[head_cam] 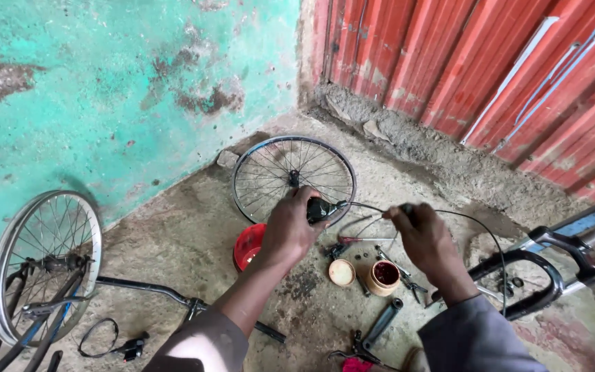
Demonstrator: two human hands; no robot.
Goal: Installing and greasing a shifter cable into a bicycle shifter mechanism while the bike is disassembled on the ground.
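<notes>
gripping a small black brake lever body, the left hand is closed around it above the concrete floor, while the right hand pinches the thin black cable that runs out of the lever and loops toward the black suspension fork. below the hands stand a small open tin of dark red grease and its round lid, among loose small parts. a bare spoked silver wheel rim lies flat behind. the cable could kink if pulled at an angle, or sweep the open tin over.
</notes>
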